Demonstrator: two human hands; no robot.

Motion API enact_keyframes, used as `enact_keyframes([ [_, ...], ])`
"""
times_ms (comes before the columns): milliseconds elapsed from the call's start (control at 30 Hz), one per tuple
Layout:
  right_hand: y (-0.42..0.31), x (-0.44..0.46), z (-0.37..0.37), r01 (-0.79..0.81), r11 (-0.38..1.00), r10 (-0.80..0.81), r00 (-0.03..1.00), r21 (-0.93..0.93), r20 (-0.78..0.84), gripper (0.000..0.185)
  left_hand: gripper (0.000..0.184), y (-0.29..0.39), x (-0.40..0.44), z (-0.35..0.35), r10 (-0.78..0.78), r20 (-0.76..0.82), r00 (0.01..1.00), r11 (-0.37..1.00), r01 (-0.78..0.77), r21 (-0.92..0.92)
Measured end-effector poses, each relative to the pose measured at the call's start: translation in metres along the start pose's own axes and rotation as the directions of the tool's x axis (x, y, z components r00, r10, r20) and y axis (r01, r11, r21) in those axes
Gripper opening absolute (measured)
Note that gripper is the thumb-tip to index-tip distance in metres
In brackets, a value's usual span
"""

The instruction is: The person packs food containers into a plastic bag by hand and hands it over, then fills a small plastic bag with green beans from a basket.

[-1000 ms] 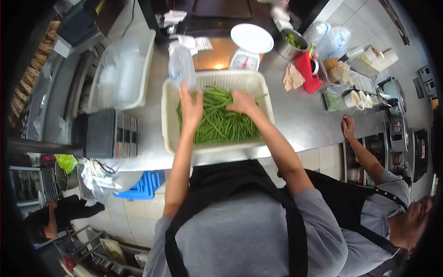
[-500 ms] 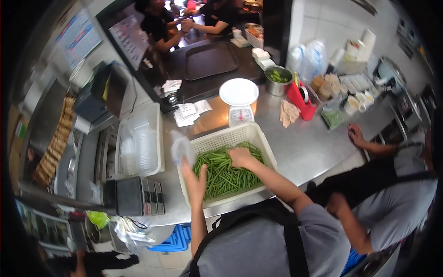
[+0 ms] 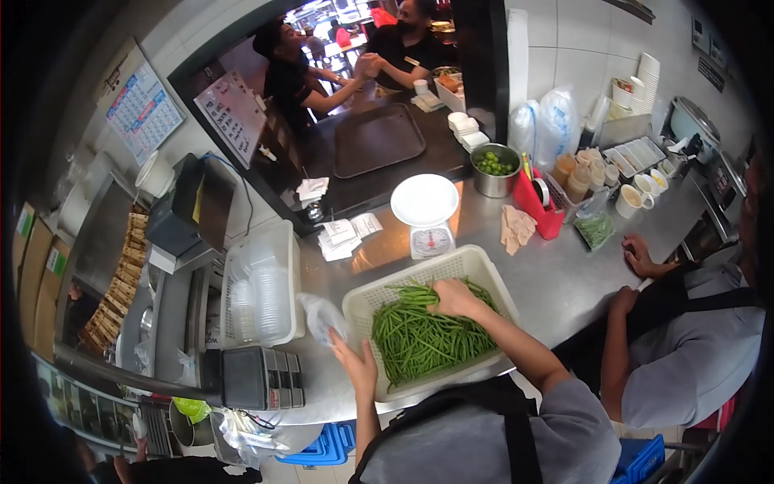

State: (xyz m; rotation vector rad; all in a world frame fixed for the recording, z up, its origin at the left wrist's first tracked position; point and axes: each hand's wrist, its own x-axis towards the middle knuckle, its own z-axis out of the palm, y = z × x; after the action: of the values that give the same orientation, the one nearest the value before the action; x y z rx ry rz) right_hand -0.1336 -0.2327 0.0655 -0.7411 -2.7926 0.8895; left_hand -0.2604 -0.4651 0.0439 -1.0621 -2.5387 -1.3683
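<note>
Cut green beans (image 3: 431, 340) fill much of a cream perforated basket (image 3: 355, 302) on the steel counter. My right hand (image 3: 453, 298) reaches into the basket, its fingers curled round some of the beans at the back. Beside the basket's left rim is my left hand (image 3: 355, 367), palm inward, thumb apart from the fingers. A clear plastic bag (image 3: 322, 317) hangs at its fingertips, apparently held there or drawn over them. Just behind the basket stands a white scale (image 3: 432, 240) with a round white pan (image 3: 424, 199).
Left are a tub of plastic containers (image 3: 296, 278) and a black organizer (image 3: 242, 377). Receipts (image 3: 347, 234), a pot of green fruit (image 3: 495, 184), a red holder (image 3: 538, 211) and a cloth (image 3: 516, 228) lie behind. A co-worker's hand (image 3: 638, 254) rests on the counter at right.
The camera view has shifted, showing more of the pass window. My right hand stays in the beans, with a bunch now gathered under its fingers. My left hand and the bag are now outside the basket's left rim.
</note>
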Motion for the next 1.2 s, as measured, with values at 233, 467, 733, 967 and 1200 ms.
enact_keyframes([
  [233, -0.025, 0.001, 0.004, 0.053, 0.92, -0.09, 0.993, 0.387, 0.079, 0.047, 0.047, 0.058, 0.016, 0.043, -0.116, 0.108, 0.987, 0.727, 0.159, -0.668],
  [467, -0.05, -0.013, 0.013, -0.275, 0.516, -0.058, 0.934, 0.812, 0.353, 0.069, 0.044, 0.06, 0.021, 0.051, -0.238, 0.295, 0.925, 0.455, 0.375, -0.808],
  [733, -0.025, -0.001, 0.05, -0.369, 0.377, -0.017, 0.914, 0.85, 0.404, 0.034, 0.038, 0.051, 0.025, 0.055, -0.11, 0.353, 0.929, 0.694, 0.326, -0.642],
  [967, -0.062, -0.001, 0.016, -0.106, 0.235, 0.073, 0.993, 0.966, 0.091, 0.012, 0.039, 0.058, 0.028, 0.032, -0.199, 0.293, 0.935, 0.419, 0.351, -0.837],
  [1200, -0.114, 0.008, 0.023, 0.192, 0.168, 0.127, 0.968, 0.967, -0.215, 0.013, 0.048, 0.044, 0.034, 0.037, -0.177, 0.749, 0.639, -0.403, 0.647, -0.647],
])
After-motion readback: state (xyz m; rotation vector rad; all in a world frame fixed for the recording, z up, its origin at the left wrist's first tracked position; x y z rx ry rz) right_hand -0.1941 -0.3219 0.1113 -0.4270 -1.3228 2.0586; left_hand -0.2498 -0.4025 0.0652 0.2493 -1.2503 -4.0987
